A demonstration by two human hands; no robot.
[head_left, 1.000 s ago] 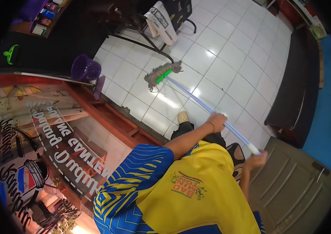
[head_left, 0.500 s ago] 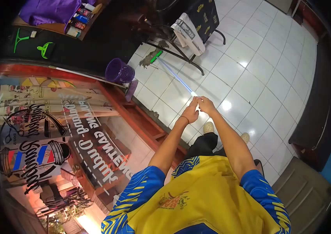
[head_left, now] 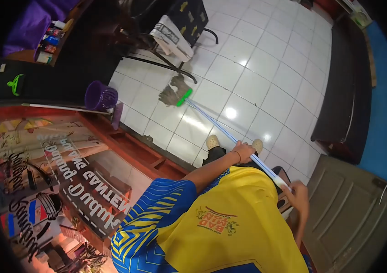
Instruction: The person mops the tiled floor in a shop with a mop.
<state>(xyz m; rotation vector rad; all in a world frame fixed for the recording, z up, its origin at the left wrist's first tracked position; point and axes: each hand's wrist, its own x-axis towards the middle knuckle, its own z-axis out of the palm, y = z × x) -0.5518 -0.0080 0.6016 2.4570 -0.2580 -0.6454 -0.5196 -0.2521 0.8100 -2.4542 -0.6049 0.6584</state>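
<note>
A mop with a grey string head and a green clamp [head_left: 184, 97] lies on the white tiles, its blue-white pole [head_left: 216, 123] slanting back to the body. My left hand [head_left: 244, 152] is wrapped round the middle of the pole, a dark band on its wrist. Farther along, at the pale end of the pole, my right hand [head_left: 297, 194] is closed on it near my right hip. The grey strings [head_left: 174, 91] are spread on the floor just beside a black metal chair leg.
A purple basket [head_left: 101, 96] stands by the window ledge at left. A folding chair [head_left: 182, 32] with a cloth is ahead. A dark bench [head_left: 346, 91] runs along the right, with a brown door panel [head_left: 346, 204] below it.
The mop head has come back from under the chair toward my feet. My hands, close together before, are now apart, the right one drawn back to my side. The view has shifted right.
</note>
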